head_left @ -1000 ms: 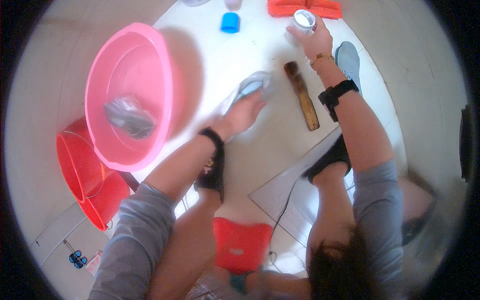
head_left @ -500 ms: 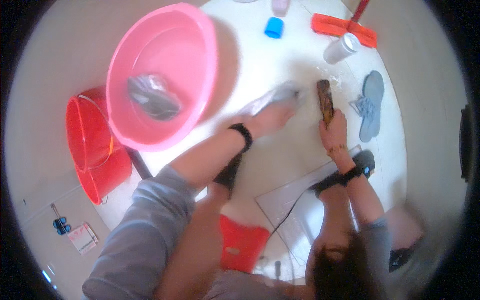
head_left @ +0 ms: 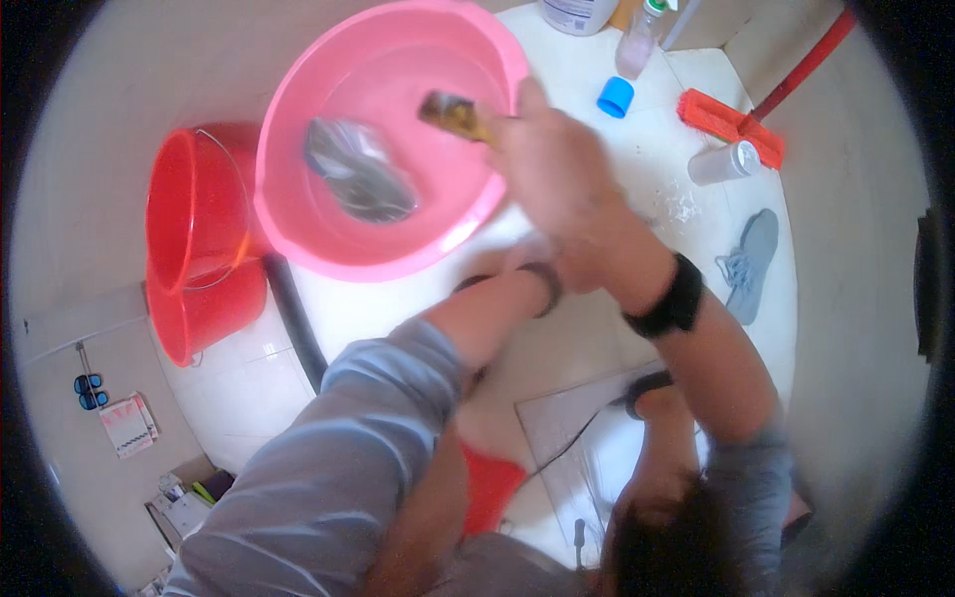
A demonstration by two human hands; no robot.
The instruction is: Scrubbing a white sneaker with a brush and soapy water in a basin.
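Note:
My right hand (head_left: 557,169), blurred, is closed round a brown wooden scrubbing brush (head_left: 453,111) and reaches over the right rim of the pink basin (head_left: 284,219). A wet grey shoe (head_left: 358,169) lies in the basin, apart from the brush. Below my right hand, close to the basin's near rim, my left hand (head_left: 532,255) is smeared by motion and partly hidden behind the right arm. Its fingers do not show, nor does anything they may hold. At the right, a grey insole (head_left: 758,254) with a bunch of laces (head_left: 734,269) lies on the white floor.
Two red buckets (head_left: 171,219) stand left of the basin. Beyond my hands are a blue cap (head_left: 616,98), a spray bottle (head_left: 637,45), a white canister (head_left: 724,163) and an orange broom (head_left: 731,127). White suds (head_left: 682,207) spot the floor. A red stool (head_left: 489,488) is beneath me.
My right hand has carried the brush left from the floor to over the basin. My left hand, earlier on a blurred greyish thing on the floor, is now nearer me and partly covered.

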